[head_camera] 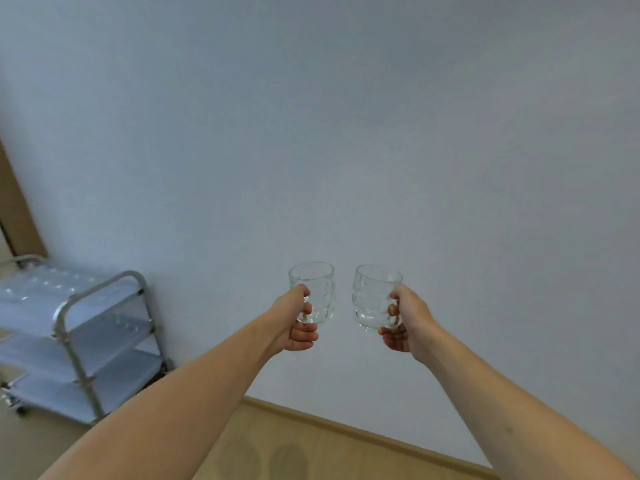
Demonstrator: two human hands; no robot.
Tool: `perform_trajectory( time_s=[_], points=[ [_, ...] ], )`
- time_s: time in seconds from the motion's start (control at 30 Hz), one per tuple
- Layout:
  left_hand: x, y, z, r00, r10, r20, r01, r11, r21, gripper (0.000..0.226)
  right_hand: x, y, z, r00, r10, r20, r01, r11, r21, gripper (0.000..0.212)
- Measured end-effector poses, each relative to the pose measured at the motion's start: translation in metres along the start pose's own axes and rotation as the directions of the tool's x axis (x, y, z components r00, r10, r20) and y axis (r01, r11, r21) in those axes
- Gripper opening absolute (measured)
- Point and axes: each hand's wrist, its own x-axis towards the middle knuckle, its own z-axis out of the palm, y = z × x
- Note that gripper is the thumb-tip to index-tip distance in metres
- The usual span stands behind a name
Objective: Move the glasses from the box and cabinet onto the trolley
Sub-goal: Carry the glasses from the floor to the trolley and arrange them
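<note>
Left hand (pixel 297 323) is curled round the handle of a clear dimpled glass mug (pixel 313 292), held upright in the air, arm stretched forward. Right hand (pixel 407 323) grips the handle of a second clear dimpled glass mug (pixel 375 296) the same way, also upright. The two mugs sit side by side at about the same height, near each other but not touching, both in front of a plain pale grey wall (pixel 346 133). Neither mug rests on anything.

Off to the left, well apart from the hands, stands a three-shelf metal trolley with a tubular silver frame (pixel 100 289). On its top shelf are several more clear glasses (pixel 52 280), blurred, count unclear. Below the wall runs a light wooden skirting (pixel 346 429) and a beige floor (pixel 294 455). A brown wooden door edge (pixel 15 209) shows at far left.
</note>
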Motion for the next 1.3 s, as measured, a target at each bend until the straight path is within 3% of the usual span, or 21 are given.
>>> perform_trajectory(
  time_s=[0.27, 0.5, 0.97, 1.3],
  points=[
    [-0.006, -0.040, -0.148, 0.975, -0.082, -0.205, 0.049, 0.985, -0.165, 0.030, -0.001, 0.018, 0.160, 0.975, 0.078, 0.206, -0.050, 0.989, -0.139, 0.026],
    [-0.016, -0.073, -0.252, 0.900, -0.167, -0.404, 0.042, 0.953, -0.300, 0.041, -0.001, 0.029, 0.283, 0.902, 0.148, 0.406, -0.035, 0.962, -0.272, 0.028],
    [-0.010, -0.076, -0.414, 0.638, -0.331, -0.696, -0.008, 0.900, -0.435, 0.035, 0.029, 0.038, 0.515, 0.623, 0.296, 0.724, 0.052, 0.908, -0.416, 0.029],
    [0.027, -0.073, -0.464, 0.533, -0.440, -0.723, -0.028, 0.845, -0.534, 0.033, 0.064, 0.037, 0.610, 0.513, 0.345, 0.786, 0.082, 0.892, -0.445, 0.030]
  ],
)
